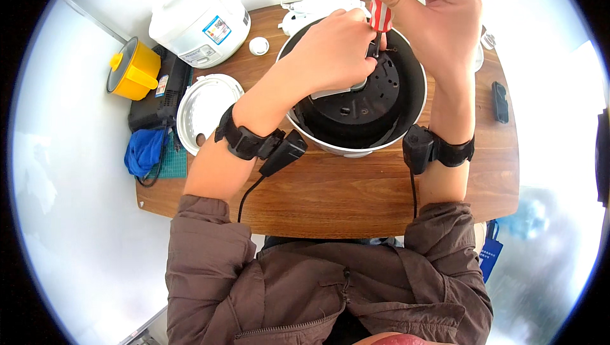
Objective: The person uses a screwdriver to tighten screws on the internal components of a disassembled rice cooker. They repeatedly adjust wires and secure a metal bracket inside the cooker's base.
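My right hand (448, 24) is closed around the handle of a screwdriver (381, 11) with a red-and-white striped, starred blue grip. The shaft points down into a round, white-rimmed appliance shell (419, 113), probably a rice cooker body. A black plate with several holes (368, 100) lies inside it. Over the shell's far left side, my left hand (340, 49) is closed, its fingertips beside the screwdriver's shaft. What those fingers grip is mostly hidden; a dark piece shows between them. Under that hand, a pale metal strip (330, 93) partly shows. The screwdriver's tip is hard to make out.
A white rice cooker (200, 27) stands at the back left, a white round cover (210, 107) nearer. Further left are a yellow pot (136, 72), a black case (152, 107) and a blue cloth (145, 152). A small black object (500, 102) lies right. Cables hang from both wrist straps.
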A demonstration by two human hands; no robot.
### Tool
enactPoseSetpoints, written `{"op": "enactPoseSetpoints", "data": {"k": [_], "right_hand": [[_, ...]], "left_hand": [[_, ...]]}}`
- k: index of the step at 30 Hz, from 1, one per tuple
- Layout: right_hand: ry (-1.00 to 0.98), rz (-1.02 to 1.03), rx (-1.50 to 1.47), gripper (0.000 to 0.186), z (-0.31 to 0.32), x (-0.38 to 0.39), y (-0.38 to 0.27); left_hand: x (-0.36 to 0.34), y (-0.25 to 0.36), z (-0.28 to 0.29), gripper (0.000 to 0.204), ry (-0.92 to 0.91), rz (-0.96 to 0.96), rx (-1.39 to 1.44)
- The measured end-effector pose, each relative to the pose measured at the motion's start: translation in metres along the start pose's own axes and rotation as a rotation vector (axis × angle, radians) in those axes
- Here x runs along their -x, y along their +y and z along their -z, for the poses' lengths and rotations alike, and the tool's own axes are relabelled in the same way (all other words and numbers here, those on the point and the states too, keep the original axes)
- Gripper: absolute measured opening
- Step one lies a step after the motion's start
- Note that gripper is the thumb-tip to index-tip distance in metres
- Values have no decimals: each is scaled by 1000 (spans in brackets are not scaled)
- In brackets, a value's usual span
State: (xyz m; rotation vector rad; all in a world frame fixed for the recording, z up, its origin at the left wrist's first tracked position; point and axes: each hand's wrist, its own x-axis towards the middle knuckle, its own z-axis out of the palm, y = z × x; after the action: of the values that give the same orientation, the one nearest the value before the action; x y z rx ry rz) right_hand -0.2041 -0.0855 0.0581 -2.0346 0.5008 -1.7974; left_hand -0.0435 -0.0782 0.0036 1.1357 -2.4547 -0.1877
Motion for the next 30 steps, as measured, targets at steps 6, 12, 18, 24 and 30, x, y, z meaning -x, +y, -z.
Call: {"op": "enactPoseSetpoints", "data": {"k": [6,12,18,24,30], "right_hand": [[-33,41,-26,43,17,0,11],[-124,-39,-308,42,29,4,17],[-157,-276,-543,43,25,11,2],[-51,-85,76,44,18,-1,-18],[-217,-106,-408,42,26,6,-2]], "left_hand": [[-8,1,-3,24,-24,-26,4],[-14,10,5,20,-71,2,67],[-5,10,7,18,-6,11,106],[-3,11,8,21,-22,49,105],[-3,12,8,23,32,23,103]]}}
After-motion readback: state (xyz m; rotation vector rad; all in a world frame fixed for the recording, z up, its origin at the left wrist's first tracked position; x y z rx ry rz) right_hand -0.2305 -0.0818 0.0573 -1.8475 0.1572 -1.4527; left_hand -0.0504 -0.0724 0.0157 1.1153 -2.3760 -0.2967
